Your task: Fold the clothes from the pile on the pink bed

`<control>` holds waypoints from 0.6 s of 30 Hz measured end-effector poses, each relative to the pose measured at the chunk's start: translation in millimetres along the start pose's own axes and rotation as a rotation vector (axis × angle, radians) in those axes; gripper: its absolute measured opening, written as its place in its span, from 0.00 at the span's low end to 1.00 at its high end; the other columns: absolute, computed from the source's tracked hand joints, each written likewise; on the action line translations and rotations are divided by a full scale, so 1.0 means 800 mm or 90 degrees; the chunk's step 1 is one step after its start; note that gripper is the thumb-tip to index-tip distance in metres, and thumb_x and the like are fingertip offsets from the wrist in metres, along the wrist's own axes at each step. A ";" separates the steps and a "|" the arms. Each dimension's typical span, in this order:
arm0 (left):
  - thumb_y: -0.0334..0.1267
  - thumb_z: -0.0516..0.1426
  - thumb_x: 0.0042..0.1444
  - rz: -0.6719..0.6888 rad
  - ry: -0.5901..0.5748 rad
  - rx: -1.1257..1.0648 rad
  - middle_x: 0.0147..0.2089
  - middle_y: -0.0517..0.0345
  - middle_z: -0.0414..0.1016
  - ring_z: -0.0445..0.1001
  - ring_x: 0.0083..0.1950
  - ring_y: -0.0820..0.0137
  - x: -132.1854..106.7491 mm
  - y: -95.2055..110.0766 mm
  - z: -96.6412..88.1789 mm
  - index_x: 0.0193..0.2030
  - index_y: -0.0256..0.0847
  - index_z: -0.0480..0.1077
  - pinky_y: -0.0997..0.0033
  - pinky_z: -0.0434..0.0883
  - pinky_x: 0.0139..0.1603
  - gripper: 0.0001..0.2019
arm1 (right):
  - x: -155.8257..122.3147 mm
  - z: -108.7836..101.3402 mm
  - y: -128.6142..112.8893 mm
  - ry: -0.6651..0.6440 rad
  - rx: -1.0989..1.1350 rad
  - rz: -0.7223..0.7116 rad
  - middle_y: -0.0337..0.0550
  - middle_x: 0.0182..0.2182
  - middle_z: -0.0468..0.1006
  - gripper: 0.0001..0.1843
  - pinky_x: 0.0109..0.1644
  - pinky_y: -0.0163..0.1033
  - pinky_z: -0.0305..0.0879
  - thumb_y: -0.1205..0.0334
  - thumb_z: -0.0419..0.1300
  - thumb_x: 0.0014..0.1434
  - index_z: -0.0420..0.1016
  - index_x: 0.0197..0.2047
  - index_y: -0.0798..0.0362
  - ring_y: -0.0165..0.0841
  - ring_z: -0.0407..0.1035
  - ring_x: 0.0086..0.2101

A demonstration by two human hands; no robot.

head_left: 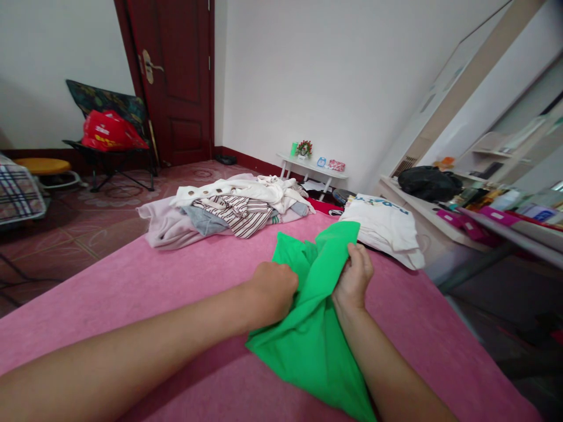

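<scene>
A bright green cloth (323, 340), probably a garment though its kind does not show, hangs in folds between my hands above the pink bedspread (197, 299). My left hand (273, 293) is closed in a fist at its left side, with the fingertips hidden. On the other side my right hand (355, 275) grips the cloth's edge, fingers curled round it. The lower part of the cloth drapes down towards me, against my right forearm.
A loose heap of clothes (237, 205) lies at the bed's far edge, with folded white clothes (382, 228) to its right. A cluttered desk (440, 225) runs along the right. Beyond stand a low white table (314, 164) and a folding chair (108, 97) holding a red bag (112, 130).
</scene>
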State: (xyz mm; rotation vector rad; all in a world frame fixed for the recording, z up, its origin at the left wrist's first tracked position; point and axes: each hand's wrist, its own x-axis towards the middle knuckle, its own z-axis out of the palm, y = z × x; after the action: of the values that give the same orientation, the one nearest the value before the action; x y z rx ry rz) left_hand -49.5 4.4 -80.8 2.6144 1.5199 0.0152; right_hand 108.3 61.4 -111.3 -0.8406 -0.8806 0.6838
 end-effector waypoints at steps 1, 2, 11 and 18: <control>0.35 0.53 0.52 -0.012 -0.014 -0.010 0.36 0.39 0.76 0.76 0.38 0.53 -0.001 -0.001 -0.004 0.34 0.35 0.76 0.59 0.72 0.37 0.10 | 0.000 0.000 0.001 -0.002 0.009 0.001 0.29 0.22 0.58 0.13 0.26 0.29 0.56 0.56 0.57 0.52 0.57 0.26 0.51 0.24 0.54 0.22; 0.36 0.55 0.51 -0.022 -0.024 -0.025 0.35 0.40 0.77 0.76 0.38 0.54 -0.002 -0.004 -0.007 0.33 0.36 0.76 0.61 0.71 0.37 0.09 | 0.001 0.000 0.002 -0.004 0.020 0.001 0.29 0.22 0.58 0.13 0.26 0.29 0.57 0.56 0.58 0.52 0.57 0.26 0.52 0.24 0.54 0.22; 0.34 0.56 0.44 -0.014 -0.041 -0.151 0.18 0.56 0.70 0.69 0.23 0.69 0.007 -0.064 -0.024 0.19 0.38 0.72 0.74 0.61 0.25 0.07 | -0.005 0.009 -0.003 -0.300 -0.041 0.210 0.47 0.45 0.74 0.16 0.37 0.39 0.70 0.50 0.59 0.53 0.70 0.40 0.53 0.34 0.74 0.35; 0.39 0.50 0.56 -0.077 0.221 -0.128 0.34 0.50 0.77 0.74 0.35 0.66 0.027 -0.077 -0.021 0.34 0.38 0.75 0.71 0.66 0.38 0.14 | 0.007 0.001 0.003 -0.272 -0.215 0.112 0.47 0.39 0.78 0.15 0.38 0.40 0.69 0.52 0.57 0.53 0.74 0.35 0.55 0.36 0.74 0.36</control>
State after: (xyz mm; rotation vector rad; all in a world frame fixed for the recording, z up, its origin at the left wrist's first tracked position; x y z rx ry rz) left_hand -93.0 54.8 -72.1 2.4469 1.6741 0.6077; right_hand 109.8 67.4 -110.9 -1.1038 -1.3433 0.9013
